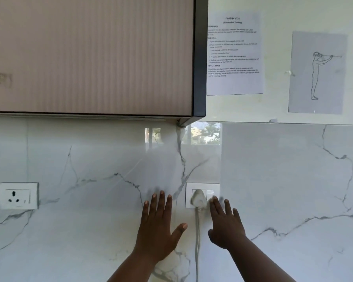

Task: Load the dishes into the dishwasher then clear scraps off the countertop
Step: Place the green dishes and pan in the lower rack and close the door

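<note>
My left hand: raised before the marble wall, fingers straight and spread, holding nothing, just left of the plug. My right hand: raised likewise, fingers straight, empty, fingertips blurred at the lower right edge of the plug's switch plate. Plug: white, seated in the plate, its cord hanging down between my hands. Socket: well left of the plug. Cabinet: above and left. Printed sheet and figure sketch: above and right. Dishes, dishwasher, bench: out of view.

Glossy marble wall under a ribbed wall cabinet.
</note>
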`<state>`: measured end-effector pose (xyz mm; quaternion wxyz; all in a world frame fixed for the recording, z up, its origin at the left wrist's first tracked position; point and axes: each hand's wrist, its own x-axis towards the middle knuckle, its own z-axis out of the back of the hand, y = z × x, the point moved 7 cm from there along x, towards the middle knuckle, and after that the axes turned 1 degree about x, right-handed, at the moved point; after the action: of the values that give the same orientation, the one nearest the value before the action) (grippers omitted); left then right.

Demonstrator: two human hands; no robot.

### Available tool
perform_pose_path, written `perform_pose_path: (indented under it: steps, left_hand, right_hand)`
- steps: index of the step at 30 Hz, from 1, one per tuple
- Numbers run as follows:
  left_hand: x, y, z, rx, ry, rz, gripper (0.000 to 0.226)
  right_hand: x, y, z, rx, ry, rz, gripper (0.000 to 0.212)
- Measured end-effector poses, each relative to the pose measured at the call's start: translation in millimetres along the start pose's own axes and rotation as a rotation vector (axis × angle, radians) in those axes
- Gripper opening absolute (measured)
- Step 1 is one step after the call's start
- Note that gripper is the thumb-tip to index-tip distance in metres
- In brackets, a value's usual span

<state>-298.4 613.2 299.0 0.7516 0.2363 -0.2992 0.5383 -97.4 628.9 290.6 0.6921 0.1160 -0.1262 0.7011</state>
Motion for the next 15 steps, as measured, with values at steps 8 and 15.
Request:
perform_pose_path:
  steps: [8, 15]
  left_hand:
    - [-9, -8, -21, -0.015, 0.029, 0.009, 0.083]
    - [-28, -21, -14, 0.000, 0.089, 0.003, 0.085]
  right_hand:
    - [9, -5, -9, -0.084, 0.108, -0.013, 0.087]
    - [-23, 12, 5, -0.063, 0.036, 0.076, 0.083]
